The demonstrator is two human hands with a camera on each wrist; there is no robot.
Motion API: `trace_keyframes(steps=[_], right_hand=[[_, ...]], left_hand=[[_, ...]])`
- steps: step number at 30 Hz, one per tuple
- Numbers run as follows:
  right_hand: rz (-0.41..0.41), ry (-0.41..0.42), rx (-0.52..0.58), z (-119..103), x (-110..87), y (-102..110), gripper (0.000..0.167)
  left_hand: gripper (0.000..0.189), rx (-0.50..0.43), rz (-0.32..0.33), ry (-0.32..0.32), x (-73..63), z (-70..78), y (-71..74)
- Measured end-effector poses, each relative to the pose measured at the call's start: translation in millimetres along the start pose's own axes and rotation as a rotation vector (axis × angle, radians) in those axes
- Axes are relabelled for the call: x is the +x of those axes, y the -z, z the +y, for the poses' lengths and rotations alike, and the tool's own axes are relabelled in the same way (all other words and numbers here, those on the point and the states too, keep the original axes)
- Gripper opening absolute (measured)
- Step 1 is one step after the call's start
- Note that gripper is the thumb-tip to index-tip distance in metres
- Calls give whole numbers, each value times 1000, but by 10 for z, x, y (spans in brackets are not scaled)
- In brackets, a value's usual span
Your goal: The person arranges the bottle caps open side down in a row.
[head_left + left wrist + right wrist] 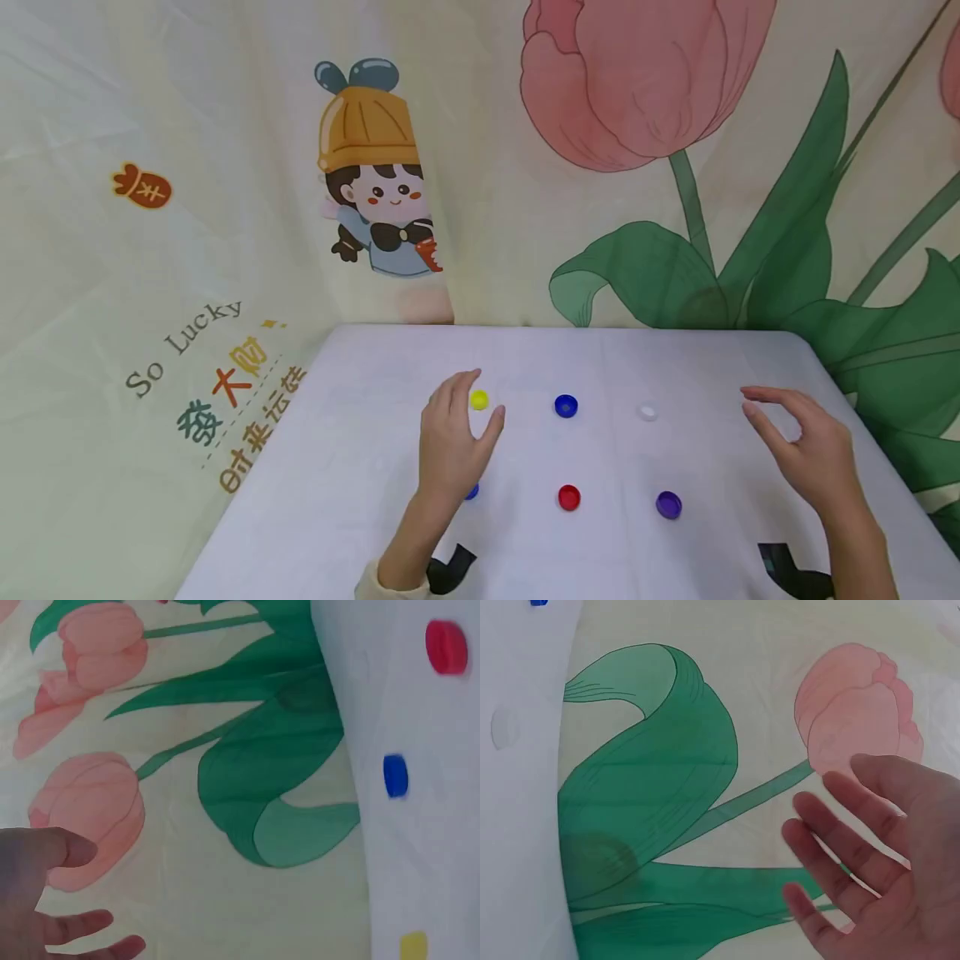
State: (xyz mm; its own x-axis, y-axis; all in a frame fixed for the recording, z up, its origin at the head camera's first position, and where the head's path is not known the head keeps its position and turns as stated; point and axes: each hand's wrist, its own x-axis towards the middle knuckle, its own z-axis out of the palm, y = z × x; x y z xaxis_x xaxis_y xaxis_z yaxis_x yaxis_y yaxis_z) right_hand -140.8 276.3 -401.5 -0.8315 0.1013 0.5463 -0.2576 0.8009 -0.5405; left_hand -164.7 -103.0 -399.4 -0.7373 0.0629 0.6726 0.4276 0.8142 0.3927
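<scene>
Several small round plastic caps lie on the white table (360,367). The back row has a yellow cap (479,400), a blue cap (566,406) and a clear cap (647,411). Nearer are a red cap (569,497), a purple cap (669,504) and a second blue cap (472,492), partly hidden by the left wrist. My left hand (456,437) hovers beside the yellow cap, thumb spread from the fingers, holding nothing. Off to the right of the caps, my right hand (813,446) is raised, its fingers loosely bent and a gap between thumb and fingertips.
Two curved black strips, a left strip (452,570) and a right strip (787,572), lie near the front, each partly covered by a forearm. Behind the table hangs a printed cloth (495,208) with tulips and a cartoon figure.
</scene>
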Motion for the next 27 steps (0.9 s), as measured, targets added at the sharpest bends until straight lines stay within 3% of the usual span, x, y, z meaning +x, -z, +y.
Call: trace_keyframes(steps=[5,9,16,19,23,27], right_hand=[[153,-107,87,21,-213,-109,17],[170,-260,133,49,-376,-244,16],[149,-422,223,125,-578,-443,17],[139,-447,249,171,-656,-532,17],[143,-395,372,296,-779,-673,14],[126,-388,506,395,-884,-777,15]], left_hand=[[42,-156,11,4,-275,284,-292],[40,-241,-79,7,-526,542,-517],[50,-410,-421,-38,-851,849,-899],[52,-478,-504,-98,-938,901,-1086],[52,-534,-518,-137,-999,923,-1306],[50,-579,-468,-119,-1041,930,-1487]])
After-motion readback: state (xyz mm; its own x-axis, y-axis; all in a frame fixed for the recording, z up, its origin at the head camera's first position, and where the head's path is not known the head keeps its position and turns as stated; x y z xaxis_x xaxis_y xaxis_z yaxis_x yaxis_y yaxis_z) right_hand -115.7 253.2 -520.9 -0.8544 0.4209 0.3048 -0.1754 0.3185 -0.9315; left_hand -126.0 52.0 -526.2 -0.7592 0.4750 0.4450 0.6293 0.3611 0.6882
